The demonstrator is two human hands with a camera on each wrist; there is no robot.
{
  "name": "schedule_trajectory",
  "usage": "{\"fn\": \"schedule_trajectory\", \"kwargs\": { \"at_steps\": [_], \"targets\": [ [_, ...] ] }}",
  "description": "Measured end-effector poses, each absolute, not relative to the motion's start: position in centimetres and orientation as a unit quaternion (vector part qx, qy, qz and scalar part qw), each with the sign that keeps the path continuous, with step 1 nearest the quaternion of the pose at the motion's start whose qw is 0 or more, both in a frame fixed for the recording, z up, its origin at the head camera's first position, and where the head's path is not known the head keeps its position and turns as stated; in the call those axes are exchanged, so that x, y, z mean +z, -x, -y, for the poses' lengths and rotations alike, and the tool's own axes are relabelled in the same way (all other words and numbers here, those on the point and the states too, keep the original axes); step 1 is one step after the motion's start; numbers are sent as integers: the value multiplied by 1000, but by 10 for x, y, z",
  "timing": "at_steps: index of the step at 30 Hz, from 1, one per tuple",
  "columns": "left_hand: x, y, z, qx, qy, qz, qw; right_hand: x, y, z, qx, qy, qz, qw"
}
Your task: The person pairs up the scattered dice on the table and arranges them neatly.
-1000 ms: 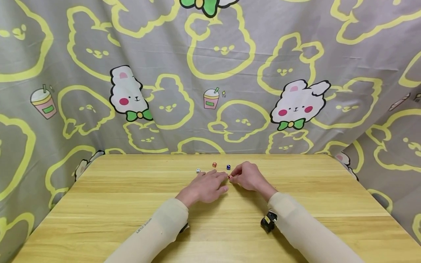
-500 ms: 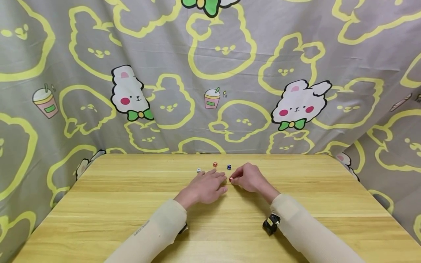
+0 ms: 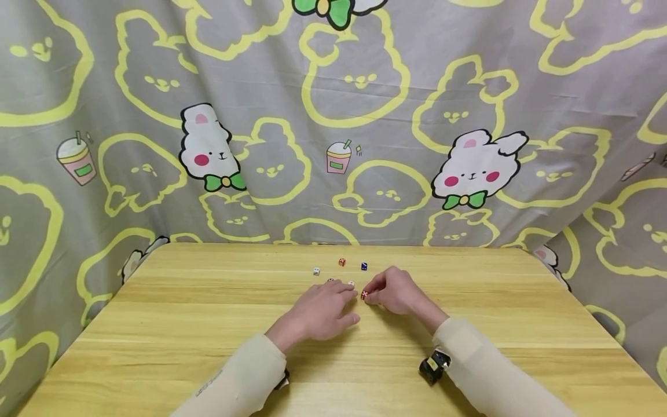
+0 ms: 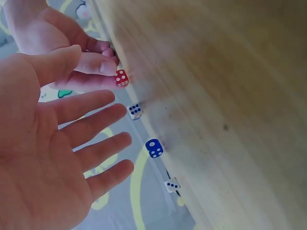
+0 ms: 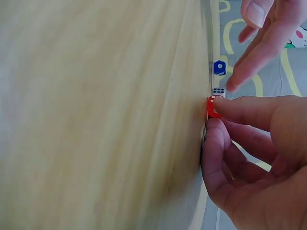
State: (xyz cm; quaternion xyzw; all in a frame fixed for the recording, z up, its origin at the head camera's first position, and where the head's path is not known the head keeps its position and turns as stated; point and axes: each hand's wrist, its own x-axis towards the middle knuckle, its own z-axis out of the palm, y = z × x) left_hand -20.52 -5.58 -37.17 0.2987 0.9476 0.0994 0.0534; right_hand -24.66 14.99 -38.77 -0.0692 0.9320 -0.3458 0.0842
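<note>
R hand (image 3: 398, 291) pinching a red die (image 3: 364, 295), L hand (image 3: 320, 313) w/ fingers out straight, nr a white die (image 3: 351, 284) & blue die (image 4: 154, 148) on wood table (image 3: 359, 376), can't tell if touching

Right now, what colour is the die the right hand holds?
The die is red with white dots, clearest in the left wrist view.

The table (image 3: 354, 376) has a light wood-grain top. Near the middle of its far edge lie, apart, a red die (image 3: 341, 262), a blue die (image 3: 364, 266) toward the right edge and a white die (image 3: 316, 271) toward the left edge. Farther from the far edge: a second white die (image 3: 351, 284) and a second blue die (image 4: 154, 148).
</note>
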Motion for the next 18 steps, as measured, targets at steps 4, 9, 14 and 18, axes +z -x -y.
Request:
{"fn": "schedule_trajectory", "kwargs": {
  "at_steps": [4,9,14,18],
  "targets": [
    [-371,201,57,118,-295,-946,61,-388,242,-148,-352,70,-929,88],
    [-371,197,60,151,-290,-940,96,-387,235,-145,-366,71,-922,102],
    [-372,196,61,182,-277,-938,105,-386,228,-142,-372,68,-919,113],
    [-372,197,60,240,-254,-930,118,-385,224,-140,-371,66,-919,112]
  ]
}}
